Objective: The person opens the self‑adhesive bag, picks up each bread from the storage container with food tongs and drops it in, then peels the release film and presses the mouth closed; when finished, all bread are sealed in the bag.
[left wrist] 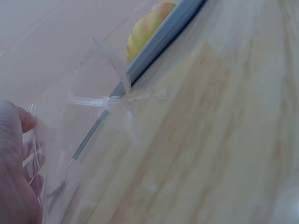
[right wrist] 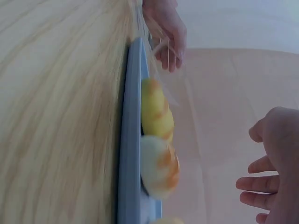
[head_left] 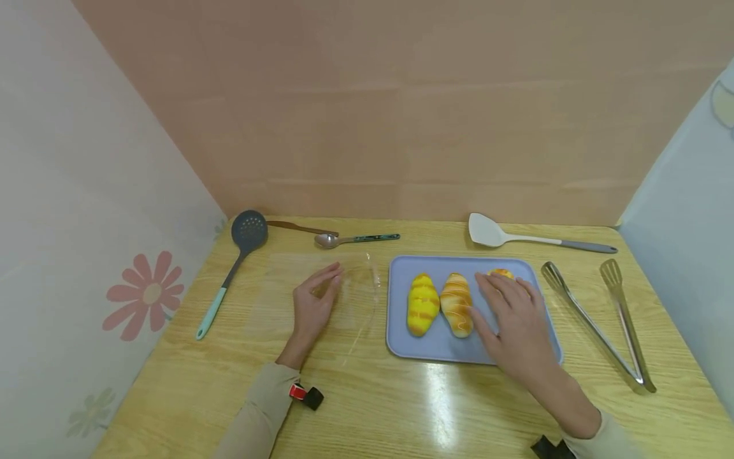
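Observation:
My left hand (head_left: 312, 303) pinches the upper layer of a clear plastic bag (head_left: 361, 290), lifting it off the table; the bag's open mouth faces the tray in the left wrist view. My right hand (head_left: 513, 319) hovers over the right part of a blue tray (head_left: 427, 350), fingers spread and holding nothing. On the tray lie a yellow bread roll (head_left: 423, 306) and, beside it, a brown-and-cream bread roll (head_left: 457, 303). Another bread roll (head_left: 501, 273) is mostly hidden behind my right hand.
Along the back lie a wooden knife (head_left: 301, 227), a spoon (head_left: 355, 240) and a white spatula (head_left: 516, 237). A slotted ladle (head_left: 241, 248) rests at the left. Metal tongs (head_left: 608, 338) lie spread right of the tray. A wall panel (head_left: 401, 127) closes off the back.

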{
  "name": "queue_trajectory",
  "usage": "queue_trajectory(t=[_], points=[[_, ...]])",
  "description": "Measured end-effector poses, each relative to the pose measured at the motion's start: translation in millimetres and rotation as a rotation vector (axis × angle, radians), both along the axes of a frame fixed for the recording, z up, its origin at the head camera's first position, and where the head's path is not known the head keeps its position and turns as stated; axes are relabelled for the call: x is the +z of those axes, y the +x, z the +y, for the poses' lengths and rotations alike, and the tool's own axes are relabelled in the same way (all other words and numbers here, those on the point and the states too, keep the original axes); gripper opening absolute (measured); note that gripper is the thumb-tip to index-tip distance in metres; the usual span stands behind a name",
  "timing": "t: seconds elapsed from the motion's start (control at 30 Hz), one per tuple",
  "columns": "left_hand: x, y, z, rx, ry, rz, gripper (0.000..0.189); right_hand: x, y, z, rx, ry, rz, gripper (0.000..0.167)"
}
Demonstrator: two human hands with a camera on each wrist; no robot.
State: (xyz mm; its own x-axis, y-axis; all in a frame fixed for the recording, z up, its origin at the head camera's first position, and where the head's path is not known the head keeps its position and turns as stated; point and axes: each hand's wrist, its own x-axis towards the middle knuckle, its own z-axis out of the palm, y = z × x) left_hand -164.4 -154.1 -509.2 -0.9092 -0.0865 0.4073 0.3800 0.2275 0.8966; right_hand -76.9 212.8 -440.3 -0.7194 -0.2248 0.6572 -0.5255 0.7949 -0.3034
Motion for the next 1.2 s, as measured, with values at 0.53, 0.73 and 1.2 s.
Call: queue_trajectory(t=[0.53,0.73,1.2], points=[[-3.0,-2.0,-1.8,-0.015,-0.002,-0.001,0.018,-7.5,29.8,101,-0.292,-0.063,-0.096,0.052],[-0.8,-1.5,-3.0,-0.019,-0.024,-0.009,0.02,-13.4,31.2,138,-0.411,-0.035,-0.216,0.061],[1.3,-2.5,-2.1,0.001,-0.005,-0.022,0.017,-31.7,29.0,183,-0.591,0.026,-0.603,0.08]])
